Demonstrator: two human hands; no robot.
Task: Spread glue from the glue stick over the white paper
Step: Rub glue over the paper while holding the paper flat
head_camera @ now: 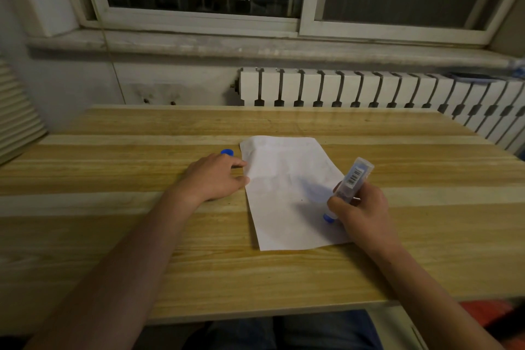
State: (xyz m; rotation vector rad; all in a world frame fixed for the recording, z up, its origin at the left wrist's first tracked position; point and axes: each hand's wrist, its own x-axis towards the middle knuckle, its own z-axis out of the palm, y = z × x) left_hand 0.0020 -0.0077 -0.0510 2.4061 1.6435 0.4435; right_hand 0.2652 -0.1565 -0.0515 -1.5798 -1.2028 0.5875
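A white paper (287, 193) lies on the wooden table (142, 236), a little right of centre. My right hand (360, 213) grips a clear glue stick (353, 179) with a barcode label, tilted, its blue tip (328, 218) down on the paper's lower right part. My left hand (216, 176) lies flat on the table, its fingertips touching the paper's left edge. The blue cap (227, 152) rests on the table just behind my left hand.
A white radiator (369, 91) stands behind the table's far edge, under a window sill (255, 45). A ribbed object (17, 111) sits at the far left. My legs show below the table's near edge.
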